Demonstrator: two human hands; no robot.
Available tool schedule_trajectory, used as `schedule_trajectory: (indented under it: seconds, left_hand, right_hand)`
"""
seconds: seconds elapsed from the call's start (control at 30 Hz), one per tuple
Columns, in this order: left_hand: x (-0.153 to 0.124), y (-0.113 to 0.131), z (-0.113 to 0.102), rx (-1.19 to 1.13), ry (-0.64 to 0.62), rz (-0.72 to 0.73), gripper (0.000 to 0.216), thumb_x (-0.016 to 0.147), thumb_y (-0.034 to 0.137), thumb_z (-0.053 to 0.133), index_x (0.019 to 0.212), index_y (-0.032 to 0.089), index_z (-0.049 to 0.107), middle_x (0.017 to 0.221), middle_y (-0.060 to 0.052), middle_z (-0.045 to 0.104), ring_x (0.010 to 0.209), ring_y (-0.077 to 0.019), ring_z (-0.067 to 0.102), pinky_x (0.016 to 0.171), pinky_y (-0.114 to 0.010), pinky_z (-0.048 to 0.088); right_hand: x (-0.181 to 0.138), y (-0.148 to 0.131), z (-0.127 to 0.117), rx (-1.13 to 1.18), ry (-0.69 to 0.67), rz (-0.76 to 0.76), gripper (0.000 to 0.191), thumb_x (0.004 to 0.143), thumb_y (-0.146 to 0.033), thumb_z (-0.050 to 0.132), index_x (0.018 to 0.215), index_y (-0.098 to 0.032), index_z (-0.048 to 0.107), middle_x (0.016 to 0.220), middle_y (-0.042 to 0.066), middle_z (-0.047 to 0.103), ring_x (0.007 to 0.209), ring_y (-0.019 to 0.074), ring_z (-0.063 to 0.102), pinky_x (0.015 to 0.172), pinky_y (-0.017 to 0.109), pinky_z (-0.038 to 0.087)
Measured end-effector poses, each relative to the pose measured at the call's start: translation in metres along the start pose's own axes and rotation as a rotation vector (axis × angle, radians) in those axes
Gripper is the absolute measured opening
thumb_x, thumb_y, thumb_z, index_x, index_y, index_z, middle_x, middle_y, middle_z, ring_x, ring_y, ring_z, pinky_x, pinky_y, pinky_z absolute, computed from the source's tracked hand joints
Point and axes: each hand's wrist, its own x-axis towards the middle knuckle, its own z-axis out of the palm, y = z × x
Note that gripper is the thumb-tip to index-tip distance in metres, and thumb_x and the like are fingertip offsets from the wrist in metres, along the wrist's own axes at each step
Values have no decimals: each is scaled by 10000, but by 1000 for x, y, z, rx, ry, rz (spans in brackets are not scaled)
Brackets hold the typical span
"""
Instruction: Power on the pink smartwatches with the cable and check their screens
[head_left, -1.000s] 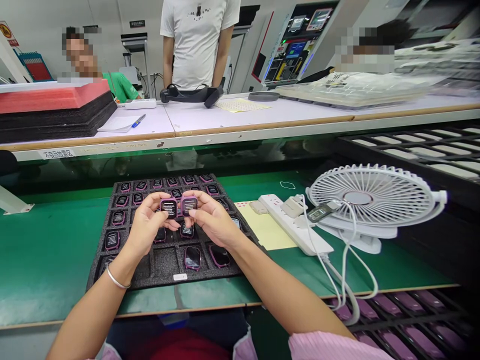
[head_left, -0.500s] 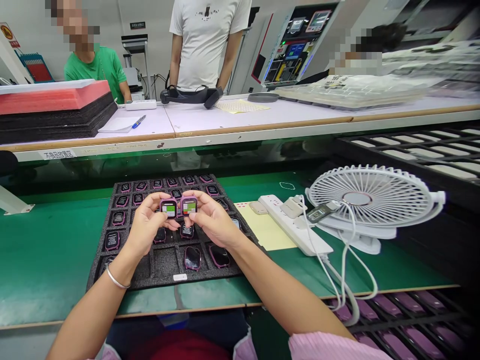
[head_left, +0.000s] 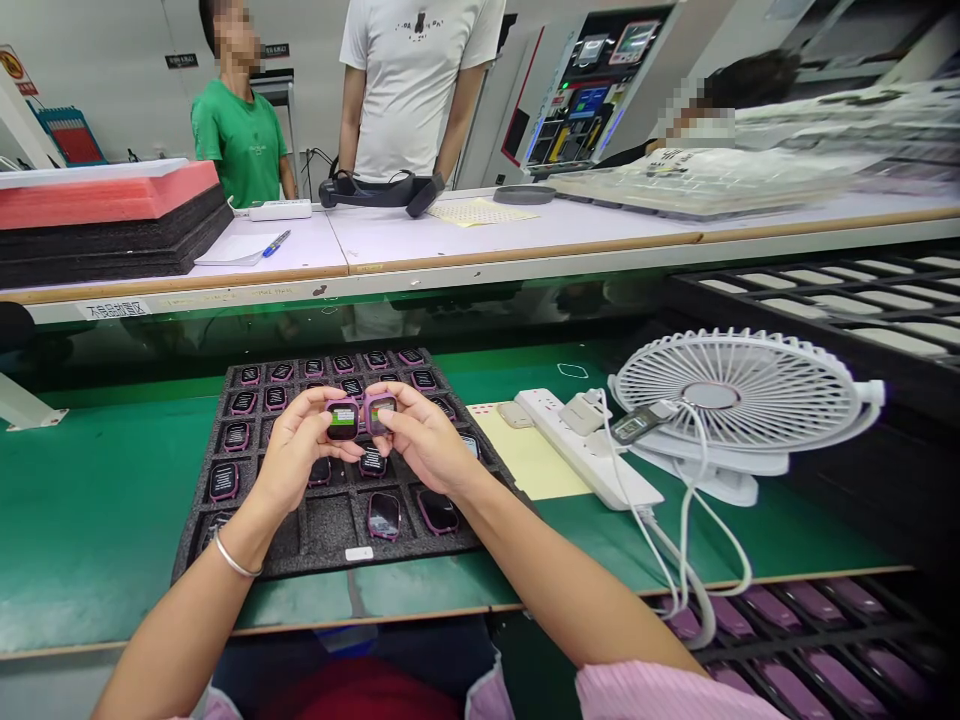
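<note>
My left hand (head_left: pixel 298 440) is closed around a purple smartwatch body (head_left: pixel 343 420), its lit screen showing green and white blocks. A second purple smartwatch body (head_left: pixel 379 414) sits in my right hand (head_left: pixel 421 436), its thumb lying over part of the lit screen. Both are held side by side, just above a black foam tray (head_left: pixel 330 527). Several like watches lie in the tray's compartments, some with white text on screen. Two near the front, one of them a dark-screened watch (head_left: pixel 384 516), show no text. My hands hide the tray's middle.
Right of the tray, a white power strip (head_left: pixel 589 450) lies partly on yellow paper (head_left: pixel 525 455), with cables looping to the front edge. Beyond it stands a white fan (head_left: pixel 727 390). A raised shelf (head_left: pixel 420 240) runs across the back; people stand behind it. More trays flank the right side.
My right thumb has moved up over its watch's screen, and the picture on the left watch differs. Behind the shelf, the person in green has straightened and shifted right.
</note>
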Motion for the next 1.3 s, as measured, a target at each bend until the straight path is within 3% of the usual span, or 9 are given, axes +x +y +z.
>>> schedule_trajectory:
  seconds: [0.63,1.03,1.3]
  left_hand:
    - [-1,-1,-2,19,-1,23,341,743,290,688,1058,183,613,916,11,674,553,-167,733,558,-293,628]
    - [-1,0,-1,26,16,38,386,707,275,726,1058,178,601,925,7,678,524,-151,718,542,-283,624]
    - [1,-1,-2,14,2,42,415,704,245,718,1101,185,614,951,-6,671,578,-158,727,588,-294,627]
  right_hand:
    - [-2,2,-1,-58,-31,-51,337,746,-220,759,1061,-228,641,871,-29,622,556,80,560,535,257,484]
    - [0,5,-5,-67,-64,-50,318,812,-281,755,1106,-229,647,873,-26,659,574,98,639,559,265,520]
    - [2,5,-7,-42,-65,-62,374,736,-177,729,1096,-234,643,883,-27,670,572,101,640,576,268,510]
